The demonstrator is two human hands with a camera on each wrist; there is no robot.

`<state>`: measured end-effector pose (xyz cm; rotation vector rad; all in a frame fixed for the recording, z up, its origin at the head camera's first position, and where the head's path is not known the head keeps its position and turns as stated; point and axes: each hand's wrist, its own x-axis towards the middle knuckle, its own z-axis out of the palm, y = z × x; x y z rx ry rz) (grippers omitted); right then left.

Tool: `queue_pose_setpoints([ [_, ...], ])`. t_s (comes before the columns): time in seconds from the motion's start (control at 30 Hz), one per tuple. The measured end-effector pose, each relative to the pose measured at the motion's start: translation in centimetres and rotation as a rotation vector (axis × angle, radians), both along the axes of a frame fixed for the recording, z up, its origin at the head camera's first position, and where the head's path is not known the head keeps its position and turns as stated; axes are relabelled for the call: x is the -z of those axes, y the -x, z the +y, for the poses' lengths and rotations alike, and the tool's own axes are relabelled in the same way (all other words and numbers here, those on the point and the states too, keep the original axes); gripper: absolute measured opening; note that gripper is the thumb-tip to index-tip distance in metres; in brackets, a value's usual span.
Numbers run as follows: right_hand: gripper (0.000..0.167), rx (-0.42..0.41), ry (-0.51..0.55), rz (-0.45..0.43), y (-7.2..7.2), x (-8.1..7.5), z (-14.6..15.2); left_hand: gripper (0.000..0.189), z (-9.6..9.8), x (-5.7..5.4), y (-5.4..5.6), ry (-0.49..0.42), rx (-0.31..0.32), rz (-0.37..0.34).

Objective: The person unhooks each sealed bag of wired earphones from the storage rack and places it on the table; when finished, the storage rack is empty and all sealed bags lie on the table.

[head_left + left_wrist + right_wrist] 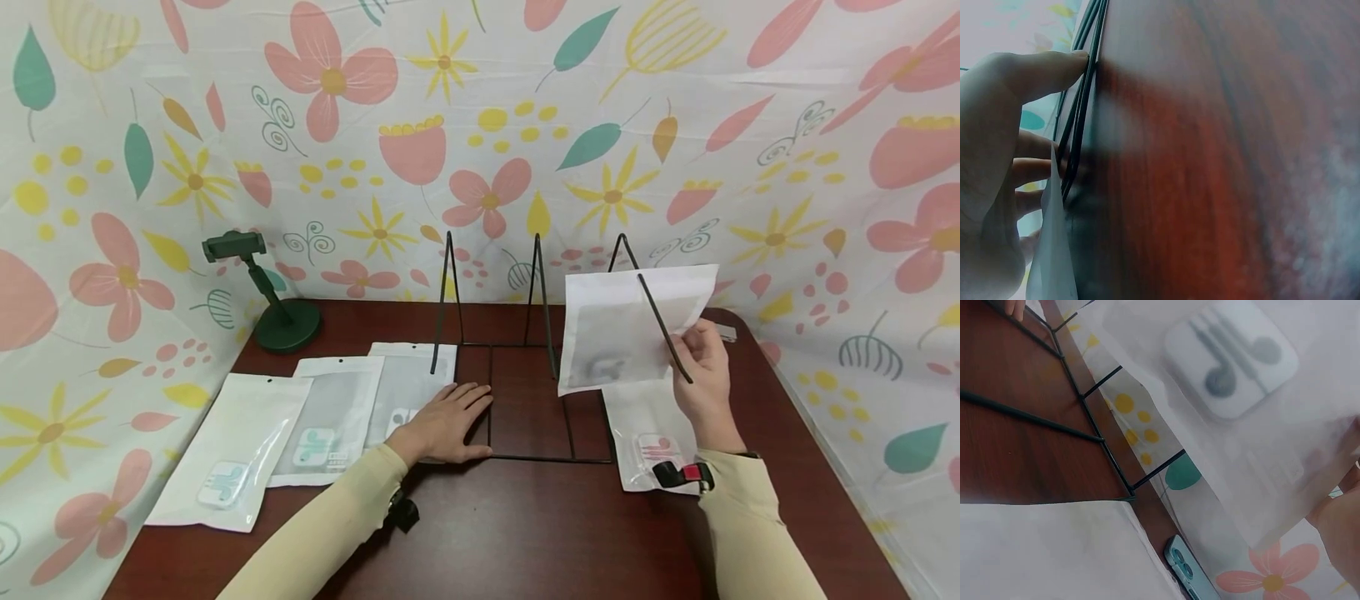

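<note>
A black wire display rack (551,458) with three upright slanted prongs stands on the table. My left hand (450,421) rests on the left side of its base, fingers fairly straight; the left wrist view has the thumb (1054,72) touching the wire. With my right hand (705,375) I hold the right edge of a white translucent bag (600,325), which hangs at the rack's right prong (663,325). White earphones in a square case (1232,359) show through that bag. Whether the prong passes through the bag's hole cannot be told. My right fingertips are partly hidden.
Another earphone bag (630,417) lies at the rack's right side, below the held one. Three similar bags lie overlapping at the left, the nearest (251,417) outermost. A dark green phone stand (288,325) is at the back left. A phone (1184,562) lies at the back right.
</note>
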<state>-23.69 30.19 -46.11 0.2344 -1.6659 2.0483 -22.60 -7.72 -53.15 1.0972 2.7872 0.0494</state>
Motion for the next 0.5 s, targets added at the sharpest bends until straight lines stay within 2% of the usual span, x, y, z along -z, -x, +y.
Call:
queue_pose_setpoints([
  [0.2, 0.027, -0.06, 0.072, 0.069, -0.6, 0.0, -0.1, 0.088, -0.1, -0.1, -0.1, 0.002, 0.0, -0.011],
  [0.5, 0.026, -0.034, 0.032, 0.068, -1.6, -0.2, -0.1, 0.089, 0.0, -0.1, 0.0, 0.005, -0.007, -0.012],
])
